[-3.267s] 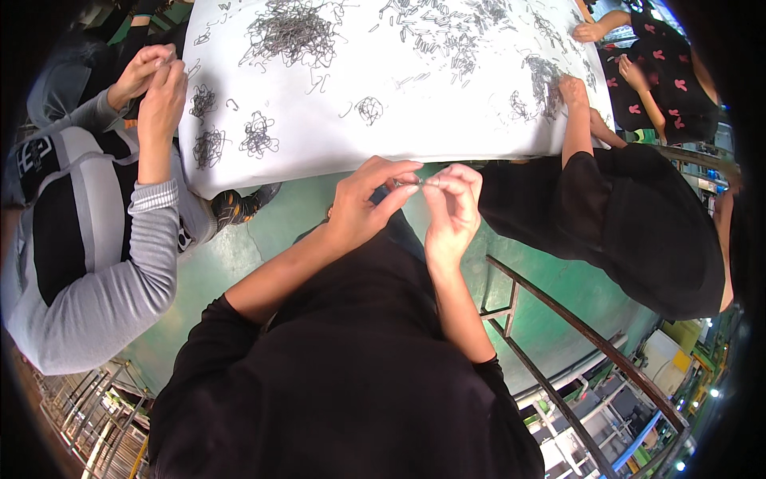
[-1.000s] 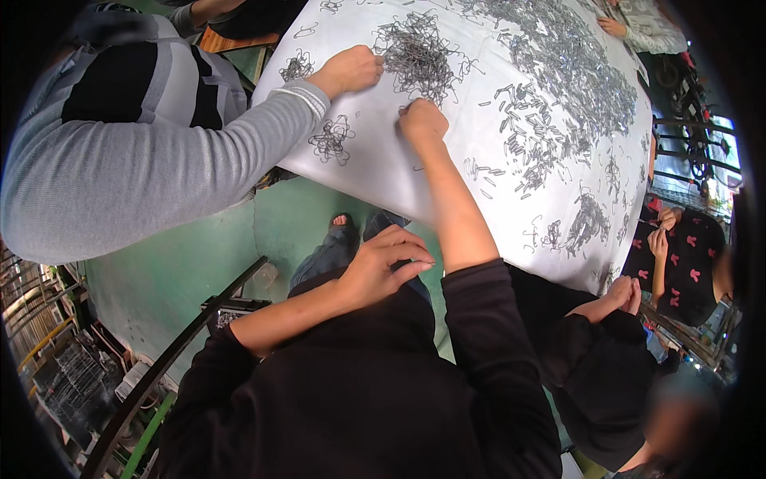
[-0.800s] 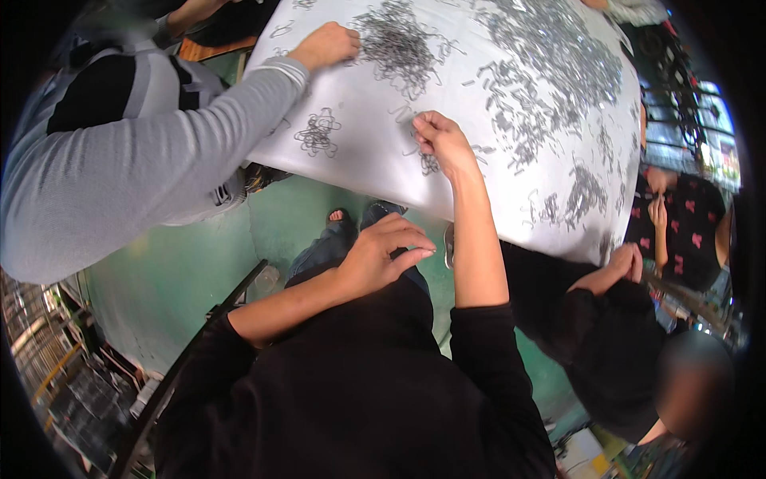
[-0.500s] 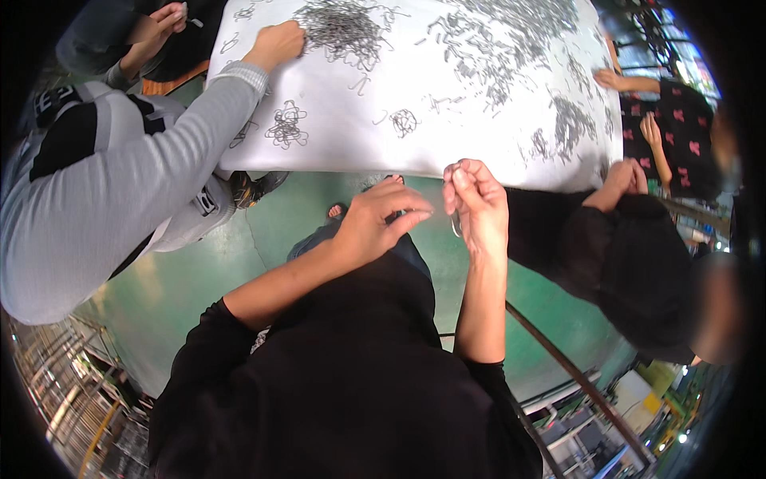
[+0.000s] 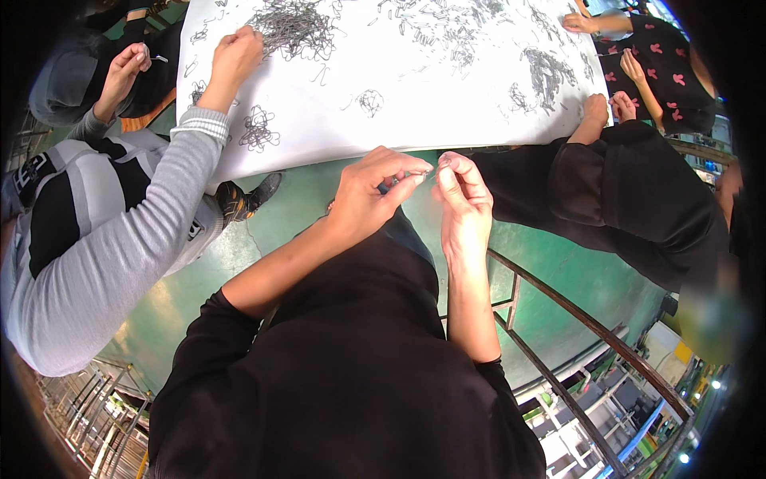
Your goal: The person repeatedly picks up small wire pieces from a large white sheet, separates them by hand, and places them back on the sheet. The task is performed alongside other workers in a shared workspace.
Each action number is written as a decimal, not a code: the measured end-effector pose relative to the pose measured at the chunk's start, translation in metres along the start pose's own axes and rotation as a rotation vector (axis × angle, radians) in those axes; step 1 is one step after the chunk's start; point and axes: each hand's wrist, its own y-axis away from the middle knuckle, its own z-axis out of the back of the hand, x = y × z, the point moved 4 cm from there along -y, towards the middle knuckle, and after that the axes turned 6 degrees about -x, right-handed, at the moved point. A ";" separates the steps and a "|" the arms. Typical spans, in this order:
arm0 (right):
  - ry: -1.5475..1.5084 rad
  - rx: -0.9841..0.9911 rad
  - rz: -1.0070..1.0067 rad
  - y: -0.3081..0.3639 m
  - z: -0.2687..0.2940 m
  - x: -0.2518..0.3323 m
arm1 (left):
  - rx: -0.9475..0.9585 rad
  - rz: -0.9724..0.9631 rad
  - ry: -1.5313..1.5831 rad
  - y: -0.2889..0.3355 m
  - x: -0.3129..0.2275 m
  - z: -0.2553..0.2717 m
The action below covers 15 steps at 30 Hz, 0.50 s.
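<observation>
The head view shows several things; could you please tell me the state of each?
Left hand: bent, fingertips close together, grip unclear
Right hand: fingers curled, grip unclear
Large wire pile: heaped, tangled
Small round wire cluster: loosely bunched
White tabletop: partly covered
Co-worker's grey-sleeved hand: at the large pile's edge
</observation>
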 end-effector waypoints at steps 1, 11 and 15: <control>0.009 -0.010 0.013 -0.002 0.002 0.000 | 0.003 -0.006 0.005 -0.003 0.000 -0.002; 0.232 -0.003 0.344 -0.011 0.016 0.020 | -0.052 -0.059 -0.084 -0.046 0.054 -0.022; 0.269 0.013 0.311 -0.011 0.020 0.022 | -0.027 -0.148 -0.528 -0.118 0.127 -0.052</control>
